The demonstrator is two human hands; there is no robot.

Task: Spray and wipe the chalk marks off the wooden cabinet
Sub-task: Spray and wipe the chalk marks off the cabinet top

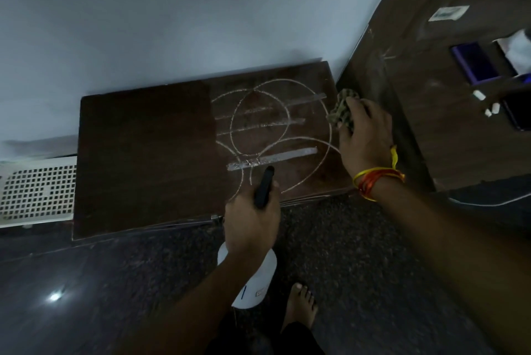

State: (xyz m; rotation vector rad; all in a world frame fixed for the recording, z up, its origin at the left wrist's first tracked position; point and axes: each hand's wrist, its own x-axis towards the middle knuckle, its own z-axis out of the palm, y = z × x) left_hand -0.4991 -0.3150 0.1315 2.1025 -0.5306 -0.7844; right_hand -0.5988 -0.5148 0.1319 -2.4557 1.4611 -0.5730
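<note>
The dark wooden cabinet [143,153] lies low against the wall. Chalk marks [270,127], overlapping circles and several thick bars, cover the right half of its top. My left hand [251,219] grips a white spray bottle [250,283] by its black trigger head, whose nozzle points at the lowest bar. My right hand [365,136] holds a crumpled green cloth [343,110] at the cabinet's right edge, beside the outer circle. The cabinet's left half looks bare and dark.
A white perforated grille [37,188] stands left of the cabinet. A brown wooden surface [431,67] on the right carries chalk pieces [485,103], a purple box [474,63] and white tissue [517,50]. My bare foot [300,306] rests on the dark speckled floor.
</note>
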